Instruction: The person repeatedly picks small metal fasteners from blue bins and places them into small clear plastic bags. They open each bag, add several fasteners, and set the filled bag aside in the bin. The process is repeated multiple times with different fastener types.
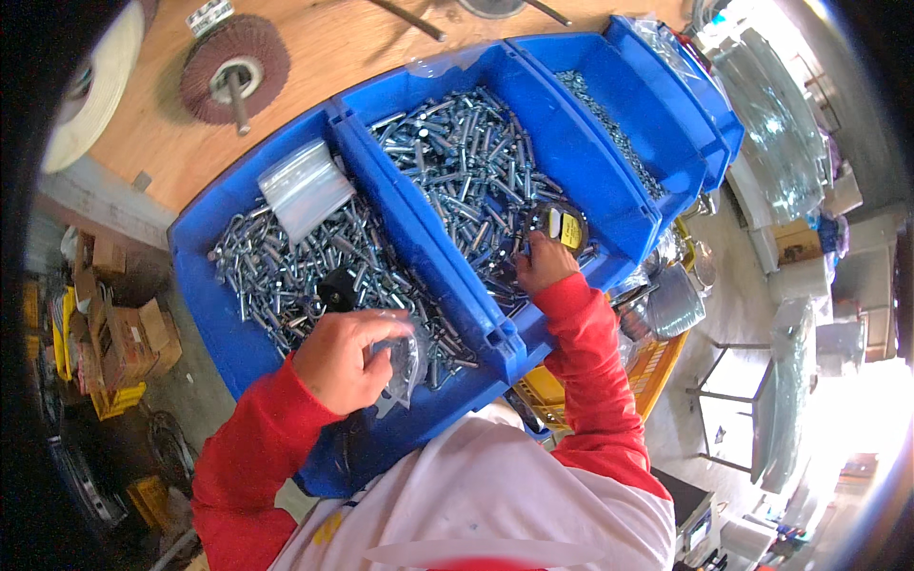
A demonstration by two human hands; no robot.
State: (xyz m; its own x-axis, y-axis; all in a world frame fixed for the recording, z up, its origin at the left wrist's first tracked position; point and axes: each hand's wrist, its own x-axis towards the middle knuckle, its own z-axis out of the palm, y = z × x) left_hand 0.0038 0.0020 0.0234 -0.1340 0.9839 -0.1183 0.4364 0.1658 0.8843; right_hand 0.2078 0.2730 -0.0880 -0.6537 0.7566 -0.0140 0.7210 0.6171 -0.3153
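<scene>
My left hand (345,364) is closed on a small clear plastic bag (407,360) above the near edge of the left blue bin (205,276). That bin holds many loose metal bolts or anchors (276,276), and a stack of flat clear bags (307,188) lies on them. A small black object (335,288) sits just beyond my left hand; its kind is unclear. My right hand (546,265) grips a round black object with a yellow label (564,228) over the middle blue bin (581,162), which is filled with similar metal fasteners (457,152).
Farther right, another blue bin (657,114) holds smaller metal pieces. Behind the bins, an abrasive flap wheel (234,68) hangs on a wooden board (324,48). A yellow crate (657,371) stands below my right forearm. Cardboard boxes (129,343) lie low at the left.
</scene>
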